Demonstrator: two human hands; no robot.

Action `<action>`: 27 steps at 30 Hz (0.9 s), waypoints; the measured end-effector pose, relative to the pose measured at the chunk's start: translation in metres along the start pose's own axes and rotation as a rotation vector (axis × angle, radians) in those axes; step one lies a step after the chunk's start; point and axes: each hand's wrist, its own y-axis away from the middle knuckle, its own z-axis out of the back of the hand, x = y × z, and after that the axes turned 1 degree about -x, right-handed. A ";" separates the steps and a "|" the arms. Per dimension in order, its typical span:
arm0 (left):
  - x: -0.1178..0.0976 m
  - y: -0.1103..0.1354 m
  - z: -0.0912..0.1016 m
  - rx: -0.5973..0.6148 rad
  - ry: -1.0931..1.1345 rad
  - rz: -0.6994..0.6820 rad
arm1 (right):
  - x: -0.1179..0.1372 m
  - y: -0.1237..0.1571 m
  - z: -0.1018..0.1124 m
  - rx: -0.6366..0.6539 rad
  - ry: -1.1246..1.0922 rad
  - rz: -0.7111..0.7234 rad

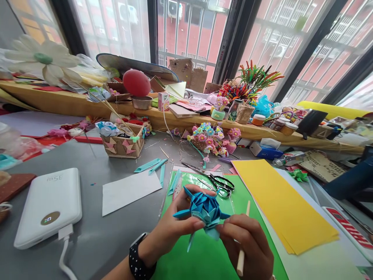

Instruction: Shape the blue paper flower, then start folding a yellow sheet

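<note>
A blue folded-paper flower (206,212) with pointed petals is gripped between the thumb and fingers of my left hand (177,217). My right hand (247,237) pinches the flower's lower right petal with thumb and forefinger. A thin wooden stick (242,252) is also tucked in that hand, slanting up through its fingers. Below both hands lies a green sheet (195,260). Black-handled scissors (223,184) rest on it just beyond the flower. Folded light-blue paper strips (148,165) lie farther off to the left.
A white power bank (52,206) with a cable stands at the left, near a white paper sheet (131,192). Yellow paper (285,206) lies at the right. Behind are a cardboard basket (124,146), small crafted flowers (208,138) and a crowded window ledge (175,120).
</note>
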 end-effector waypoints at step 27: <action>-0.017 -0.004 0.015 0.161 -0.056 -0.037 | -0.011 -0.001 0.000 0.069 -0.080 -0.140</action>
